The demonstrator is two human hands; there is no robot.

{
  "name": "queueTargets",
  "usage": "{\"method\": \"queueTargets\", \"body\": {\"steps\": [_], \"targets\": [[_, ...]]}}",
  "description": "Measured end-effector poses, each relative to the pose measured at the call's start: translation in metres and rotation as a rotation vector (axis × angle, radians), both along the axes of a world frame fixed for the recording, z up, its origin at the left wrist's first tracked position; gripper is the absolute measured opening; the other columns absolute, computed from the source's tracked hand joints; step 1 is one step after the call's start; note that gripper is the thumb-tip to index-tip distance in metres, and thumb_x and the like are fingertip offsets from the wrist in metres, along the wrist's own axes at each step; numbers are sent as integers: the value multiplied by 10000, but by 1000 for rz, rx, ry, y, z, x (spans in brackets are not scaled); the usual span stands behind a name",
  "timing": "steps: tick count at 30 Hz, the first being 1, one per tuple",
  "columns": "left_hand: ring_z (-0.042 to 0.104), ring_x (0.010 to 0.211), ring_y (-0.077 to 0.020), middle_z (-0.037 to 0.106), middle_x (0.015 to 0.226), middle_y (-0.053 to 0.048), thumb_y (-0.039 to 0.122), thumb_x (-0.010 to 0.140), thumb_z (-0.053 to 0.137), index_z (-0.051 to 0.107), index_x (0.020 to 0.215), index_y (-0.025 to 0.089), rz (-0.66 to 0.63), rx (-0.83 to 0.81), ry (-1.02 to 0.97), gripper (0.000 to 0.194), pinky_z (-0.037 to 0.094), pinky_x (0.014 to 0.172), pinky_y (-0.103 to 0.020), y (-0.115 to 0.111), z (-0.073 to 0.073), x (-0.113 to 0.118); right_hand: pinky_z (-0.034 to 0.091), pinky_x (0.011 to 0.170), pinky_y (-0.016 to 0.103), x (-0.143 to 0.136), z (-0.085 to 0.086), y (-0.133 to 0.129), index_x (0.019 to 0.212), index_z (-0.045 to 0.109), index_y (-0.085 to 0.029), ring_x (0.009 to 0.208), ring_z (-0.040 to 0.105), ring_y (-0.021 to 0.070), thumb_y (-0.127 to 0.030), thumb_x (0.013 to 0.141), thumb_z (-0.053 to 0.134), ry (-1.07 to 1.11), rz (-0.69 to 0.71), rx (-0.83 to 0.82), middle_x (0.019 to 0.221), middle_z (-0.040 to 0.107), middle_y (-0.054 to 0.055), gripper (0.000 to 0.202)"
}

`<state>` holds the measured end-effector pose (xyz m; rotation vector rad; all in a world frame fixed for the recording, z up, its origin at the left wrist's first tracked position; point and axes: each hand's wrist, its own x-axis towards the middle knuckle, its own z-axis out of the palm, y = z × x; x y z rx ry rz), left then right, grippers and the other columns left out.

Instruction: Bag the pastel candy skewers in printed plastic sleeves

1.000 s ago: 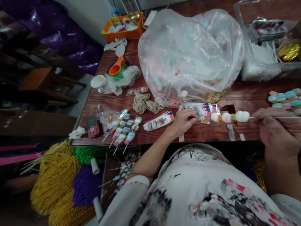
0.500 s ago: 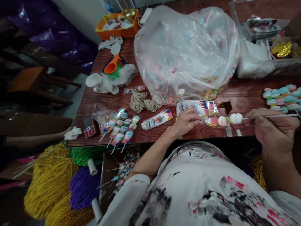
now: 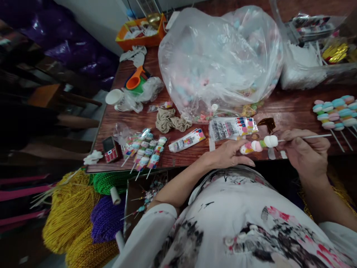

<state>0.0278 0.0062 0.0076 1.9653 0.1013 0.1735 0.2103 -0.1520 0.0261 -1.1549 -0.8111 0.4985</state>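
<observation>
A white stick with pink, green and white marshmallow-like pieces (image 3: 270, 141) lies level near the table's front edge, its left end inside a printed clear wrapper. My right hand (image 3: 308, 154) is closed round the bare part of the stick. At the wrapped end is my left hand (image 3: 230, 153), fingers against the wrapper and thumb stretched out below it. Just behind is a stack of printed clear bags (image 3: 232, 128), with a smaller stack (image 3: 186, 140) to its left. Several wrapped skewers (image 3: 147, 149) lie at the left; several unwrapped skewers (image 3: 336, 111) lie at the right.
A large clear bag of pastel pieces (image 3: 220, 56) fills the table's middle. A clear bin (image 3: 340, 70) stands back right, an orange tray (image 3: 139, 31) back left. A beige cloth (image 3: 170, 121), a cup (image 3: 114, 96) and a phone (image 3: 111, 149) are nearer. A person's leg shows at far left.
My right hand has moved left with the skewer, whose pieces now sit closer to my left hand. My left hand has shifted slightly right and opened its pinch. The person at far left has moved.
</observation>
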Motion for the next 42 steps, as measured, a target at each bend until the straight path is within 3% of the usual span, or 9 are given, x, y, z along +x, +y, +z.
{"method": "queueTargets", "body": {"steps": [4, 12, 18, 25, 32, 34, 38, 40, 42], "targets": [[528, 715, -138, 565, 750, 20, 487, 740, 774, 612, 901, 166, -1, -93, 140, 394, 405, 644, -234, -11, 4, 7, 511, 570, 289, -2, -5, 0, 869, 780, -248, 662, 645, 161, -309, 830, 689, -36, 143, -91, 750, 723, 29, 117], [480, 698, -115, 524, 732, 39, 512, 670, 815, 627, 899, 147, 63, -239, 197, 470, 377, 620, -228, -14, -3, 10, 497, 500, 219, -1, -16, 14, 838, 747, -208, 572, 620, 107, -352, 850, 694, 22, 302, -300, 715, 712, 3, 154], [618, 898, -207, 683, 989, -42, 505, 685, 816, 594, 1194, 173, 182, -22, 70, 647, 464, 820, -311, -13, -9, 4, 432, 444, 201, 0, 0, 18, 722, 718, -203, 488, 547, 77, -348, 842, 705, -120, 86, -347, 646, 678, -10, 188], [559, 1251, -298, 594, 1351, -142, 429, 743, 790, 386, 1459, 183, 83, -55, -3, 858, 428, 1038, -400, -20, -9, 9, 394, 461, 223, -24, 0, 24, 628, 659, -194, 486, 494, 81, -337, 862, 668, -141, 199, -355, 560, 589, -19, 274], [653, 875, -213, 688, 980, -45, 463, 617, 872, 281, 1512, 205, 76, -211, 126, 1102, 488, 830, -327, -13, 1, 2, 394, 476, 229, -36, -27, 19, 637, 678, -187, 513, 511, 89, -335, 844, 683, 6, 330, -341, 575, 604, -17, 254], [639, 840, -196, 678, 958, -38, 456, 546, 906, 407, 1438, 200, 62, -264, 194, 1054, 485, 787, -305, -9, 6, -5, 377, 470, 233, -31, -32, 18, 675, 699, -196, 506, 500, 88, -324, 849, 680, 56, 298, -311, 586, 614, -17, 217], [584, 624, -130, 597, 701, 31, 484, 597, 859, 607, 986, 147, -27, -587, 357, 573, 474, 625, -267, -18, 3, -14, 444, 561, 268, -19, -24, 23, 788, 741, -226, 595, 568, 119, -303, 825, 710, 35, 299, -219, 679, 665, -7, 91], [525, 537, -94, 524, 628, 67, 488, 608, 844, 563, 847, 152, 30, -703, 382, 499, 455, 558, -247, -27, -3, -13, 483, 646, 301, -15, -15, 28, 830, 745, -248, 694, 608, 148, -296, 802, 734, -8, 290, -191, 763, 683, -1, 57], [472, 525, -67, 482, 623, 83, 462, 596, 856, 557, 817, 152, 164, -662, 324, 484, 430, 544, -225, -34, -9, -11, 473, 658, 311, -11, -6, 30, 826, 737, -263, 725, 593, 155, -292, 801, 738, -27, 254, -167, 791, 666, 0, 38]]}}
